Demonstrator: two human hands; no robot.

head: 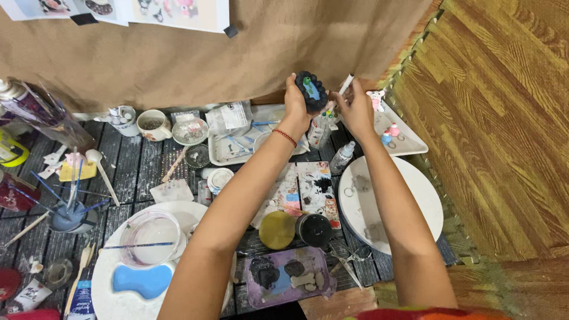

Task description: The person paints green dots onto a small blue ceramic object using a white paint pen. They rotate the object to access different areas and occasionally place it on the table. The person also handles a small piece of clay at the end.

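Head view: hands (raised) hold black clay piece (310, 90) above cluttered table (127, 160).

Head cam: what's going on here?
A person at a cluttered craft table holds a small dark blue lumpy clay piece with a green patch up in the left hand. The right hand holds a thin white-tipped tool beside it, its tip close to the piece. Below the arms lie a round white plate, a paint-smeared palette, and a purple tray with grey clay bits.
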